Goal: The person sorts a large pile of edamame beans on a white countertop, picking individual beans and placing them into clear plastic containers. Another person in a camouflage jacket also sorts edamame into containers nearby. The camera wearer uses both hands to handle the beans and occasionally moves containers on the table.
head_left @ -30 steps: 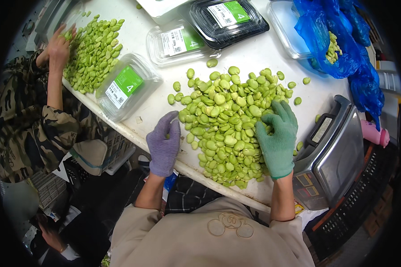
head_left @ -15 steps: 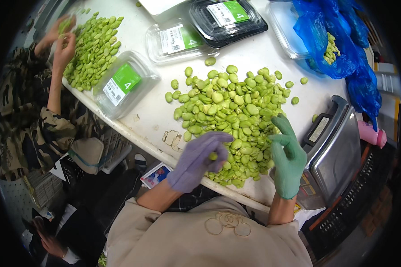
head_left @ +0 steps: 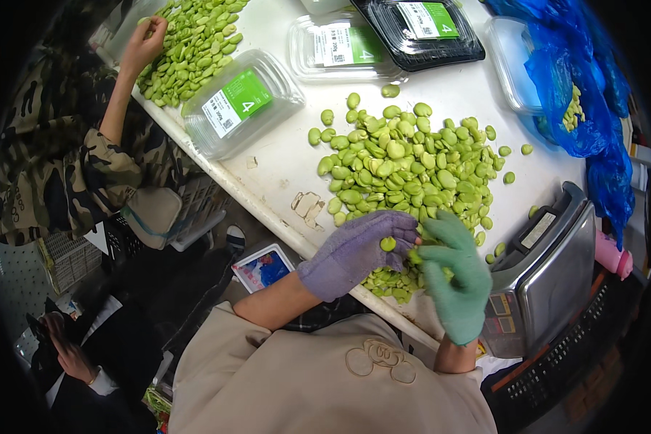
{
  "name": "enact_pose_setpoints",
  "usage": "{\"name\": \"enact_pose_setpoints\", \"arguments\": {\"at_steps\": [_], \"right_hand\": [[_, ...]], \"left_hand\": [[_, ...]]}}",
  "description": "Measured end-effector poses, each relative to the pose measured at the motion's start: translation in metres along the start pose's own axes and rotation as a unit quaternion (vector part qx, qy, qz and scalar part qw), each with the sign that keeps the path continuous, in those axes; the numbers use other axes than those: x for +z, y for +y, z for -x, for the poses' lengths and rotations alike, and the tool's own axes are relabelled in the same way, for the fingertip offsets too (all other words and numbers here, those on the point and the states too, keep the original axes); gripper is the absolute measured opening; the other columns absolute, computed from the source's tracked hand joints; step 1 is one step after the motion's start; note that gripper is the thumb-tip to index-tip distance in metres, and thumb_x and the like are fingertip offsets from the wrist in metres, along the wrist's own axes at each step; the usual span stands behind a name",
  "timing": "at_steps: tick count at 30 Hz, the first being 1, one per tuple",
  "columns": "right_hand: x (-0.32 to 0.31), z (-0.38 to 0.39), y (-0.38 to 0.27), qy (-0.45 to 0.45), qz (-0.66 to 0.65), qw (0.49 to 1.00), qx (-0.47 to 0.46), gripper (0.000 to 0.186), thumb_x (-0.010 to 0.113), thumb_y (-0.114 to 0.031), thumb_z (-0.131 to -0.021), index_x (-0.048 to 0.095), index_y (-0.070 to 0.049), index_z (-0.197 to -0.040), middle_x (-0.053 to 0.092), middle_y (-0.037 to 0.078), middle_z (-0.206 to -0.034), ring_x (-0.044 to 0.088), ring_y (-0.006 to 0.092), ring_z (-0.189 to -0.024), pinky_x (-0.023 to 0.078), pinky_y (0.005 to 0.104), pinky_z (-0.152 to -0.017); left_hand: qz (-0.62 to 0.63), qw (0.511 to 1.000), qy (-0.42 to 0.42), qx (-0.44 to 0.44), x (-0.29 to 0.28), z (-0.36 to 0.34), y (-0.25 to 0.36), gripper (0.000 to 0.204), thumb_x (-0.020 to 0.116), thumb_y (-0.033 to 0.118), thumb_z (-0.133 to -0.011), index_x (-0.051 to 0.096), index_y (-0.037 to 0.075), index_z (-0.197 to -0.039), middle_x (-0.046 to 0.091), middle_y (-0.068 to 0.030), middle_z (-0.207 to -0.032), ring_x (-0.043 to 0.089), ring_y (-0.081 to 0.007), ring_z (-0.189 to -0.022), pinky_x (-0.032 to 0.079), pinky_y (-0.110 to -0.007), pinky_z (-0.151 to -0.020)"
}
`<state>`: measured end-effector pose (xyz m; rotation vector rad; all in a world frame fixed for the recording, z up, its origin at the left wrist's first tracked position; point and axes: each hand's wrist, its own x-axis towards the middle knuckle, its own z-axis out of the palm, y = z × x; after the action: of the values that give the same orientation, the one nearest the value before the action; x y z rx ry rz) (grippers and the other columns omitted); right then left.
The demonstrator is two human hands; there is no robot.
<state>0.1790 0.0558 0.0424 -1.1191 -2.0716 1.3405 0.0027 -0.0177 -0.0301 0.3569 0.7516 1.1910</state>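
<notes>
Broad beans [head_left: 405, 163] lie shelled and green in a heap before me. My left hand [head_left: 358, 253], in a purple knit glove, is curled over the near side of the heap with a broad bean [head_left: 388, 244] showing among its bent fingers. Close against it, my right hand [head_left: 456, 286] wears a green glove, slightly blurred. Its fingertips pinch together on another broad bean [head_left: 414, 257] between the two hands. Part of the heap is hidden beneath both hands.
Lidded clear tubs [head_left: 242, 101] and a black tray [head_left: 427, 36] stand beyond the heap. A metal scale [head_left: 550, 267] is at right, below a blue bag [head_left: 579, 79]. At far left, a co-worker's hand [head_left: 146, 40] is over a second bean heap [head_left: 199, 47].
My right hand has come from the heap's right side to meet my left hand, its fingertips now closed on a bean. The view has shifted, moving the table's things rightward.
</notes>
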Motion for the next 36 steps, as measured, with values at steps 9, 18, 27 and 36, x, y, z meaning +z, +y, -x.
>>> {"name": "enact_pose_setpoints", "arguments": {"at_steps": [9, 18, 27, 36], "right_hand": [[0.018, -0.007, -0.004, -0.063, 0.212, 0.972, -0.076, 0.039, 0.072, -0.002, -0.076, 0.068, -0.005, -0.115, 0.060, 0.016, -0.133, 0.050, 0.0419, -0.129, 0.039, 0.0513, -0.107], [0.010, -0.004, 0.003, -0.007, 0.139, 0.989, -0.056, 0.038, 0.064, 0.005, -0.079, 0.067, -0.001, -0.116, 0.065, 0.017, -0.127, 0.056, 0.0396, -0.125, 0.041, 0.0478, -0.108], [0.017, -0.004, 0.007, -0.012, 0.106, 0.994, -0.034, 0.028, 0.059, 0.008, -0.085, 0.069, 0.004, -0.111, 0.067, 0.017, -0.120, 0.059, 0.0364, -0.121, 0.041, 0.0464, -0.108], [0.020, -0.011, 0.003, -0.027, 0.105, 0.993, -0.046, 0.024, 0.058, 0.005, -0.089, 0.069, 0.005, -0.111, 0.067, 0.018, -0.121, 0.059, 0.0359, -0.121, 0.042, 0.0461, -0.108]], "left_hand": [[-0.043, 0.993, 0.084, -0.071, 0.009, 0.020, 0.015, 0.036, 0.056, 0.018, -0.103, 0.055, -0.001, -0.134, 0.062, -0.0116, -0.119, 0.062, -0.0194, -0.103, 0.052, -0.035, -0.092], [0.184, 0.977, 0.113, 0.003, -0.010, 0.050, 0.019, 0.038, 0.054, 0.016, -0.101, 0.052, -0.006, -0.132, 0.063, -0.0180, -0.114, 0.063, -0.0242, -0.098, 0.052, -0.036, -0.085], [-0.151, 0.869, 0.451, 0.140, -0.091, 0.171, -0.015, 0.013, 0.056, 0.001, -0.096, 0.062, -0.007, -0.104, 0.067, -0.0116, -0.100, 0.068, -0.0194, -0.086, 0.055, -0.029, -0.077], [-0.157, 0.700, 0.678, -0.159, -0.238, 0.335, -0.246, 0.042, 0.041, 0.038, -0.105, 0.063, 0.005, -0.121, 0.066, -0.0132, -0.112, 0.067, -0.0240, -0.090, 0.054, -0.032, -0.081]]}}
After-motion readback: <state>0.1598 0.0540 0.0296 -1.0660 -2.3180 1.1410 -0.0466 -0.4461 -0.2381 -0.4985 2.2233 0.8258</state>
